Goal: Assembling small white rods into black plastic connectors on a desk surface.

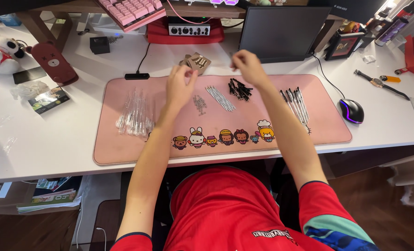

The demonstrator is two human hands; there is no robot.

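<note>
A dark, unlit monitor screen (pixel 283 30) stands tilted at the back of my desk, beyond the pink mat. Far left lies a small flat packet (pixel 49 100), green and dark with a glossy wrapper. A black-framed picture (pixel 342 45) leans right of the screen.

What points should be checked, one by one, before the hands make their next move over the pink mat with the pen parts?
1. Both hands free of the parts: the left hand and right hand are raised above the pink mat; ok.
2. Something held between the fingers: cannot tell, too small.
3. Clear barrels together in one pile at the left: ok.
4. Thin refills and black caps kept apart: ok.
5. Small springs within reach under the left hand: ok.
6. Finished pens lying separate at the right: ok.
</note>
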